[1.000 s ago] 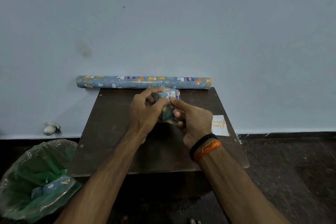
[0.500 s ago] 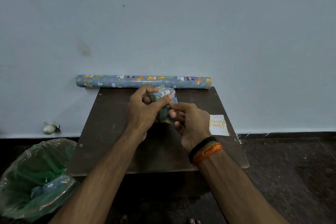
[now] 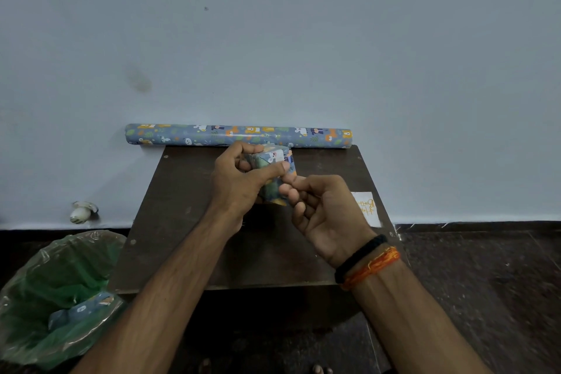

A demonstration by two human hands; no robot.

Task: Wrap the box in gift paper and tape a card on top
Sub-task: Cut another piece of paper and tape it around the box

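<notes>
- While the left hand grips the box above the middle of the table, thumb pressed across its front face and fingers curled over the top, the right hand works at the box's lower right side.
- The right fingertips are bunched in a pinch at the paper's edge; whether they hold a bit of tape or just a flap, I cannot tell.
- My read: we're late in the wrapping step, closing or smoothing an end, with the box already covered in paper.
- Next up, I'd judge: crease that end flat, fix it, then reach for the card, not yet taped on.
- The box is small and blocky, its paper glossy blue with cartoon animals, slightly crinkled at the folds.
- The card is flat and white with yellow lettering, lying near the table's right edge, partly hidden behind the right hand.
- The paper roll, a long smooth tube in the same print, lies along the table's far edge against the wall.
- The table itself is dark, matte wood.
- A bin lined with thin, shiny green plastic stands on the floor off the near left corner, holding paper scraps.
</notes>
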